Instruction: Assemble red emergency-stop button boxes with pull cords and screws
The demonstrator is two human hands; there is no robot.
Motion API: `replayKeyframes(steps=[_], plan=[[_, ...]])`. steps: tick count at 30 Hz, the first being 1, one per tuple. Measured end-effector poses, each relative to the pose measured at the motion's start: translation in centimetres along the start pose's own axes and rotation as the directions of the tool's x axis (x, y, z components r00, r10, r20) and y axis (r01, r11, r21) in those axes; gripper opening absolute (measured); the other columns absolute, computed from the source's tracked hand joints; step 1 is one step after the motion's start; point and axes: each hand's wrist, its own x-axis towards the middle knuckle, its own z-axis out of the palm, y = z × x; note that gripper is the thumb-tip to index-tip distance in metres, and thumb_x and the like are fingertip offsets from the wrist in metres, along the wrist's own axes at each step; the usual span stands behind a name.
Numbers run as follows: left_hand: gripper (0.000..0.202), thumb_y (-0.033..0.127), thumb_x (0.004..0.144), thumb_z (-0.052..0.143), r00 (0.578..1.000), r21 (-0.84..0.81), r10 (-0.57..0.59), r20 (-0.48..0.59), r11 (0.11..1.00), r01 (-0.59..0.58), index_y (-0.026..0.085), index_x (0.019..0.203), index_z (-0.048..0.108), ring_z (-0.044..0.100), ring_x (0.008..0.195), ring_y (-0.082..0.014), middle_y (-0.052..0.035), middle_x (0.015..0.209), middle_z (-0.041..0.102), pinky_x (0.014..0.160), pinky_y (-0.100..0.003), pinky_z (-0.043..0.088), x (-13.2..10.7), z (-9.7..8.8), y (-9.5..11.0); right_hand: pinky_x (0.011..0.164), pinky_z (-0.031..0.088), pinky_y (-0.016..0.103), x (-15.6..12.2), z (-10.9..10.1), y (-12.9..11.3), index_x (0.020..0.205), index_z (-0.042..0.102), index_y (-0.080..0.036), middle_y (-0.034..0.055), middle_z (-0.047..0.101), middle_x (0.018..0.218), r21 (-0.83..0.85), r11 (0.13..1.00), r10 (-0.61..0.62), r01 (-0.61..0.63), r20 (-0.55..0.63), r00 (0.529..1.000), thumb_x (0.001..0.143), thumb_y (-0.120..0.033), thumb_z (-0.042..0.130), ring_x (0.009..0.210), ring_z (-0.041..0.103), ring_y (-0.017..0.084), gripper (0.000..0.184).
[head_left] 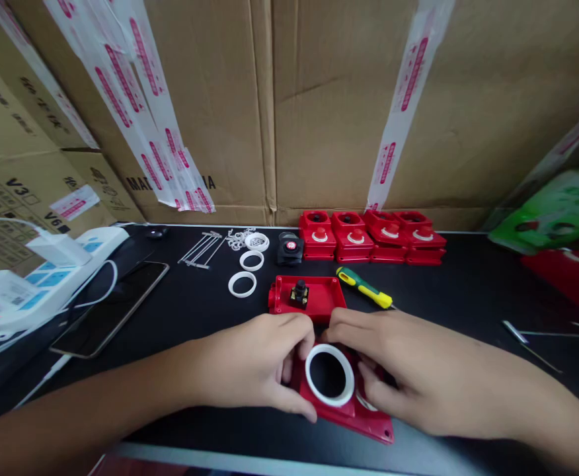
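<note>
Both of my hands grip a red plastic cover plate (pixel 349 413) near the front of the black table. A white ring (pixel 330 374) sits around the plate's round hole. My left hand (pixel 254 367) clasps the plate's left side, thumb on its front edge. My right hand (pixel 398 370) holds the right side, fingers curled beside the ring. Just behind them lies an open red housing (pixel 319 297) with a small black switch part (pixel 299 293) inside.
A yellow-green screwdriver (pixel 363 287) lies right of the housing. Several assembled red boxes (pixel 371 237) line the back. Loose white rings (pixel 242 284), metal pins (pixel 201 250) and a black part (pixel 289 250) lie behind. A phone (pixel 114 307) and power strip (pixel 41 281) sit left.
</note>
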Motion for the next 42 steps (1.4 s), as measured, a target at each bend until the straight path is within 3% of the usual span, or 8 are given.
replayKeyframes(steps=[2, 6, 11, 16, 20, 33, 37, 42], plan=[[0.055, 0.046, 0.075, 0.096, 1.000, -0.004, -0.008, -0.007, 1.000, 0.008, 0.021, 0.094, 0.051, 0.060, 0.068, -0.0145, 0.0043, 0.083, 0.062, 0.065, -0.026, 0.044, -0.07, 0.06, -0.06, 0.075, 0.048, 0.030, 0.01, -0.02, 0.02, 0.105, 0.067, -0.025, 0.0009, 0.069, 0.104, 0.007, 1.000, 0.007, -0.007, 0.002, 1.000, 0.095, -0.018, 0.058, 0.082, 0.062, 0.017, 0.015], [0.065, 0.042, 0.073, 0.098, 0.999, 0.015, -0.031, -0.006, 0.999, 0.031, 0.022, 0.116, 0.053, 0.063, 0.071, -0.0171, 0.0052, 0.082, 0.062, 0.065, -0.027, 0.046, -0.12, 0.05, -0.07, 0.071, 0.049, 0.031, -0.04, 0.18, -0.05, 0.105, 0.069, -0.026, 0.0006, 0.068, 0.099, 0.019, 0.999, 0.048, -0.048, 0.010, 0.999, 0.090, -0.035, 0.072, 0.077, 0.061, 0.018, 0.018], [0.061, 0.040, 0.070, 0.100, 1.000, 0.025, -0.025, 0.000, 0.999, 0.025, 0.022, 0.105, 0.054, 0.063, 0.070, -0.0171, 0.0045, 0.082, 0.063, 0.066, -0.027, 0.046, -0.07, -0.04, -0.17, 0.069, 0.048, 0.029, -0.14, 0.27, -0.02, 0.100, 0.067, -0.025, -0.0004, 0.069, 0.098, -0.002, 1.000, 0.023, -0.023, -0.008, 1.000, 0.083, -0.011, 0.063, 0.077, 0.062, 0.017, 0.023], [0.066, 0.036, 0.070, 0.101, 1.000, 0.031, -0.017, -0.010, 0.999, 0.017, 0.022, 0.114, 0.053, 0.064, 0.069, -0.0175, 0.0060, 0.079, 0.062, 0.065, -0.027, 0.046, -0.10, 0.03, -0.21, 0.066, 0.049, 0.030, 0.14, 0.17, -0.09, 0.100, 0.067, -0.025, 0.0005, 0.069, 0.097, 0.016, 0.999, 0.033, -0.032, -0.007, 0.999, 0.085, -0.029, 0.074, 0.074, 0.062, 0.018, 0.018], [0.068, 0.036, 0.068, 0.102, 0.999, 0.033, -0.046, -0.005, 0.998, 0.046, 0.023, 0.114, 0.054, 0.065, 0.070, -0.0179, 0.0058, 0.080, 0.063, 0.065, -0.026, 0.047, -0.12, 0.01, -0.12, 0.067, 0.048, 0.030, 0.19, 0.27, -0.03, 0.100, 0.067, -0.025, 0.0006, 0.070, 0.096, -0.011, 1.000, 0.008, -0.009, -0.025, 1.000, 0.079, -0.010, 0.065, 0.074, 0.063, 0.018, 0.025], [0.067, 0.043, 0.073, 0.098, 1.000, 0.039, 0.002, -0.007, 0.999, -0.002, 0.023, 0.119, 0.054, 0.064, 0.068, -0.0169, 0.0057, 0.081, 0.062, 0.066, -0.027, 0.047, -0.21, 0.02, -0.18, 0.064, 0.048, 0.030, 0.27, 0.35, 0.10, 0.101, 0.069, -0.024, 0.0024, 0.072, 0.095, 0.021, 1.000, -0.008, 0.008, -0.033, 0.999, 0.081, -0.028, 0.077, 0.071, 0.064, 0.019, 0.022], [0.067, 0.044, 0.071, 0.099, 1.000, 0.053, -0.020, -0.017, 0.998, 0.021, 0.023, 0.118, 0.056, 0.064, 0.069, -0.0177, 0.0049, 0.082, 0.063, 0.066, -0.028, 0.047, -0.22, -0.03, -0.08, 0.068, 0.049, 0.030, 0.19, 0.27, 0.08, 0.102, 0.070, -0.023, 0.0031, 0.072, 0.097, 0.005, 1.000, -0.001, 0.002, -0.044, 0.999, 0.083, -0.019, 0.071, 0.075, 0.065, 0.019, 0.019], [0.064, 0.043, 0.075, 0.097, 1.000, 0.044, -0.004, 0.014, 0.999, 0.003, 0.022, 0.118, 0.054, 0.064, 0.070, -0.0177, 0.0054, 0.080, 0.063, 0.067, -0.028, 0.046, -0.18, -0.13, 0.07, 0.070, 0.050, 0.031, 0.33, 0.13, -0.15, 0.105, 0.071, -0.024, 0.0021, 0.071, 0.099, 0.000, 0.999, 0.045, -0.045, 0.004, 0.999, 0.083, -0.044, 0.083, 0.080, 0.066, 0.020, 0.032]])
